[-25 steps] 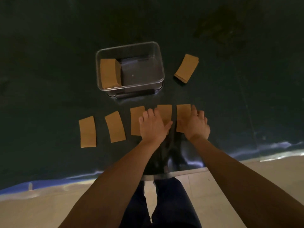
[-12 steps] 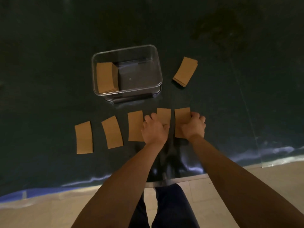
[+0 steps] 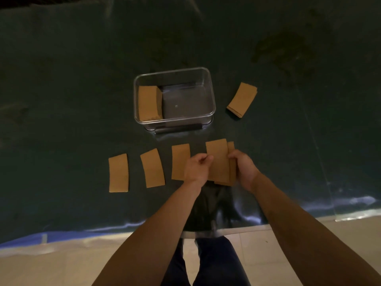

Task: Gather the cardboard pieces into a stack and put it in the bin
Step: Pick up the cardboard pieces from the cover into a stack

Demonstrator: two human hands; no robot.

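Note:
A row of brown cardboard pieces lies on the dark mat. My left hand grips the left edge of one cardboard piece, lifted and laid over a second piece that my right hand holds at its right edge. Three more pieces lie flat to the left: one just beside my left hand, one tilted, one at the far left. A clear plastic bin stands behind the row with a cardboard stack in its left side.
Another small stack of cardboard lies on the mat to the right of the bin. The mat's near edge meets a pale tiled floor. My legs in dark trousers show below.
Both hands closed on the two right-hand pieces. The left hand's piece moved right and now overlaps the right hand's piece.

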